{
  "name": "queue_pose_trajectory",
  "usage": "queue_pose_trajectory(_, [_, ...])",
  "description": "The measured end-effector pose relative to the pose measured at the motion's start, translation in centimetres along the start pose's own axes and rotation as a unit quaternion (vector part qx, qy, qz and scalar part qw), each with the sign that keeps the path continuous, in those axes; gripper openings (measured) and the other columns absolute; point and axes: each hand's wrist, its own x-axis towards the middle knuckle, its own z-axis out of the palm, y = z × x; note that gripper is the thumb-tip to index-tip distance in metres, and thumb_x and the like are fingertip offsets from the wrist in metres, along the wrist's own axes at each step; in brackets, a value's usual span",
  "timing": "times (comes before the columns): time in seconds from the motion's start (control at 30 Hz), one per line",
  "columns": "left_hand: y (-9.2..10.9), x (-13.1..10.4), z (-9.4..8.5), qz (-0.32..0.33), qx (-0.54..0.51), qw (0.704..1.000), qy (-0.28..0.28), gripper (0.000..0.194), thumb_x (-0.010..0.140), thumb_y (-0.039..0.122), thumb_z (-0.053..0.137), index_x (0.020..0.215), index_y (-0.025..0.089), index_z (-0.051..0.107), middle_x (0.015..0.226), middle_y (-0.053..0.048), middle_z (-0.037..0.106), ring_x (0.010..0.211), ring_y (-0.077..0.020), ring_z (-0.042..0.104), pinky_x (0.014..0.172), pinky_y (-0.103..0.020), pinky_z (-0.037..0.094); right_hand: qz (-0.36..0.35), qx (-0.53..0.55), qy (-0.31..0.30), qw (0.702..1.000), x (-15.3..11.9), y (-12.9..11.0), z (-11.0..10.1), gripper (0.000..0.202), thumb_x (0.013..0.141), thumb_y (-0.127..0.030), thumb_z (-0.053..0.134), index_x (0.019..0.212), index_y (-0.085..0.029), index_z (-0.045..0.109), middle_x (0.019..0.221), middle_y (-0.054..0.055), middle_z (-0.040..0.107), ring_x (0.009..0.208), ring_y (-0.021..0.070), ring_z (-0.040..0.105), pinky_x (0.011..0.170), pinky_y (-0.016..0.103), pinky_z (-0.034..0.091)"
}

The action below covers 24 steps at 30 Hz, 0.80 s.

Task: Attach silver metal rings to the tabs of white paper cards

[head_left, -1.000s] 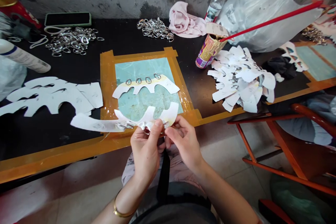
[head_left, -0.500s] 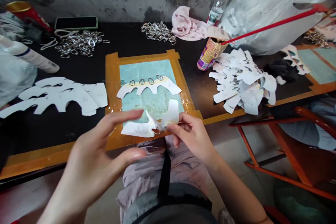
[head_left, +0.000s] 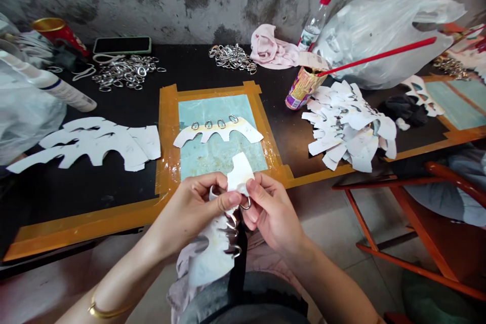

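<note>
Between my two hands is a white scalloped piece (head_left: 210, 258) with several metal rings along its edge, hanging down over my lap. My left hand (head_left: 197, 207) pinches it near its middle, thumb on top. At its upper end, my right hand (head_left: 271, 202) grips the same piece beside a metal ring (head_left: 246, 204). Part of the piece is hidden behind my fingers. Just beyond my hands, another white scalloped piece (head_left: 243, 131) lies flat on the light blue sheet (head_left: 212, 159), with several rings along its upper, yellowish edge.
Stacked white pieces (head_left: 110, 147) lie left; a heap of them (head_left: 353, 126) lies right. Metal rings are piled at the back left (head_left: 125, 72) and back middle (head_left: 233, 56). A cup (head_left: 304, 86) holds a red stick (head_left: 379, 55). A plastic bag (head_left: 375, 40) and bottle (head_left: 315, 23) stand behind.
My left hand was open and apart from the piece; now it has closed on it. The held piece has turned, and its long part now hangs down toward my lap. The view has shifted slightly.
</note>
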Motion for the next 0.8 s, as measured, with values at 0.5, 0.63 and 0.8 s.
queue_pose_trajectory(0.5, [-0.2, 3.8, -2.1, 0.011, 0.346, 0.934, -0.089, 0.033, 0.079, 0.040, 0.069, 0.063, 0.018, 0.050, 0.054, 0.004, 0.045, 0.051, -0.0101, 0.037, 0.047, -0.021, 0.023, -0.191, -0.245, 0.081, 0.947, 0.4, -1.2, -4.1, 0.069, 0.070, -0.019, 0.079, 0.128, -0.032, 0.044, 0.110, 0.003, 0.053, 0.090, 0.0130, 0.056, 0.070, 0.024, 0.050])
queue_pose_trajectory(0.63, [-0.2, 6.3, -1.2, 0.029, 0.457, 0.873, -0.169, 0.030, 0.082, 0.032, 0.065, 0.061, 0.018, 0.051, 0.053, 0.003, 0.049, 0.049, -0.0117, 0.041, 0.049, -0.025, 0.022, -0.303, -0.356, 0.153, 0.871, -0.5, -1.5, -4.4, 0.028, 0.084, -0.017, 0.066, 0.108, -0.027, 0.056, 0.108, 0.004, 0.056, 0.093, 0.0145, 0.059, 0.081, 0.029, 0.052])
queue_pose_trajectory(0.8, [-1.0, 7.8, -0.5, 0.186, 0.599, 0.775, -0.081, 0.011, 0.082, 0.025, 0.065, 0.086, 0.017, 0.059, 0.085, -0.006, 0.064, 0.079, -0.0230, 0.057, 0.071, -0.033, 0.035, -0.151, -0.556, 0.045, 0.816, 1.1, -0.6, -5.4, 0.005, 0.089, -0.023, 0.062, 0.091, -0.020, 0.059, 0.092, 0.004, 0.060, 0.084, 0.0157, 0.060, 0.078, 0.031, 0.051])
